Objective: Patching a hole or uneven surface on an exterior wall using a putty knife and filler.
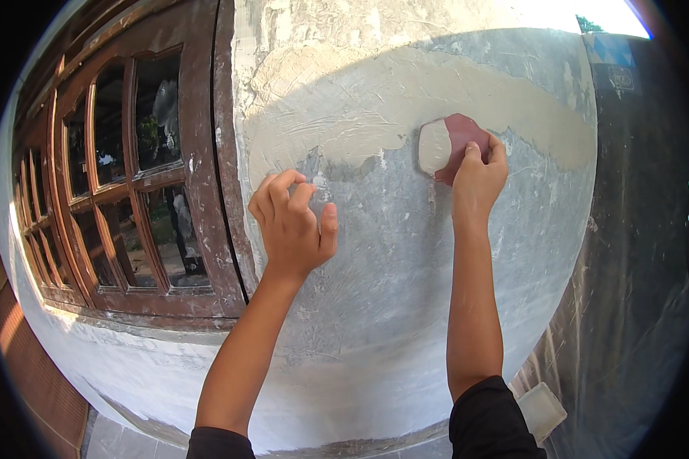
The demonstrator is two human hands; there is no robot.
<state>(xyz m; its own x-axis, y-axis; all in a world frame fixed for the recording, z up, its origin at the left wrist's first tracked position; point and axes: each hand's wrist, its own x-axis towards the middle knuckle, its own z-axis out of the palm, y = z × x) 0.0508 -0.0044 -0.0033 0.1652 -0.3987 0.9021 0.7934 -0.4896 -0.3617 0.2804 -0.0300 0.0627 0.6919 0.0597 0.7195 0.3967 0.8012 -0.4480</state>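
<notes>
In my right hand (480, 180) is a flat dark-red scraper (462, 139), pinched between thumb and fingers. Pale cream filler paste (436, 149) coats the scraper's left part, which lies close to the wall; whether it touches I cannot tell. My left hand (292, 218) is raised in front of the wall with its fingers curled and apart, holding nothing. A band of wet-looking cream filler (344, 103) runs across the upper wall, rough and streaked at the left. Below it the grey wall (375, 268) is bare and smooth.
A brown wooden window frame (222, 153) with dark glass panes borders the wall at the left. Dark plastic sheeting (643, 229) hangs at the right. Down by the wall's foot at lower right is a whitish container (542, 409). Grey floor tiles (122, 444) show below.
</notes>
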